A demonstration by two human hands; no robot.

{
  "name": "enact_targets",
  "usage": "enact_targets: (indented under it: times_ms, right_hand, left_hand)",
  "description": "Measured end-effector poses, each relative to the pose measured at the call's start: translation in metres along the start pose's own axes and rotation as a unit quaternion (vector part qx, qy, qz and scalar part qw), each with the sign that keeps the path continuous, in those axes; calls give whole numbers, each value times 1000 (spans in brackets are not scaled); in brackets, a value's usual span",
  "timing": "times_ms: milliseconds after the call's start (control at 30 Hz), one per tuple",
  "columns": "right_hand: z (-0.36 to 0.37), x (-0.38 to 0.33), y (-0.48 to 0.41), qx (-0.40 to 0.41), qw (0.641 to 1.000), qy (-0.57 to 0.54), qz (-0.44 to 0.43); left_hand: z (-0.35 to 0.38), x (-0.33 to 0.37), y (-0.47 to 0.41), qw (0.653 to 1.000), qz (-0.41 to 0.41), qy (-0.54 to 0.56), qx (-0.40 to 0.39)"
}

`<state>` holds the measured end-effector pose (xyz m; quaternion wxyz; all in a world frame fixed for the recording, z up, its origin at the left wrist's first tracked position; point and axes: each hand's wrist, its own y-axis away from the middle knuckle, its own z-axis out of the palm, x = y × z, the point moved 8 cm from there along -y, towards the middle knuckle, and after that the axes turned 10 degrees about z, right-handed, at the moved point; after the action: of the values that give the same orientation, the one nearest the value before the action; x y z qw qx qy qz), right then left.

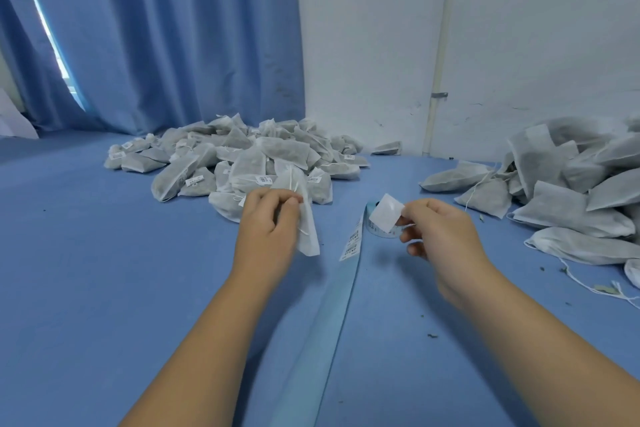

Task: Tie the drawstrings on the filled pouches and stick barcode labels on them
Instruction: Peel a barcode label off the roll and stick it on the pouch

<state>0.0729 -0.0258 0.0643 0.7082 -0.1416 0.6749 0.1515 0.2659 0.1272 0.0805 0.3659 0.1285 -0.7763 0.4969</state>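
Note:
My left hand (268, 224) grips a white drawstring pouch (306, 236) by its gathered neck, and the pouch hangs down to the right of the fingers. My right hand (434, 230) pinches a white label (386, 212) by one corner, its blank side toward me, a hand's width right of the pouch. Between my hands a light-blue backing strip (332, 315) with printed barcode labels (351, 246) runs along the blue table toward me.
A heap of tied pouches bearing barcode labels (242, 159) lies behind my left hand. Another heap of pouches with loose strings (568, 194) fills the right side. A blue curtain (166, 35) and a white wall (519, 45) stand behind the blue table (104, 270).

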Motion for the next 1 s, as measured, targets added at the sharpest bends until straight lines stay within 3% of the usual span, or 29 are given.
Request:
enact_targets:
  times_ms: [267, 533, 667, 867, 1000]
  right_hand:
    - [-78, -10, 33, -6, 999, 43, -17]
    - [-175, 2, 39, 32, 997, -51, 52]
    - [-212, 9, 40, 72, 986, -111, 101]
    - [-224, -4, 49, 136, 990, -2, 21]
    - [-215, -3, 52, 156, 986, 62, -7]
  left_hand:
    - [41, 79, -2, 995, 67, 46, -58]
    - [123, 143, 9, 979, 64, 141, -133]
    - [171, 142, 36, 976, 23, 128, -176]
    - [224, 123, 86, 967, -19, 92, -236]
    - [226, 120, 94, 968, -1, 75, -240]
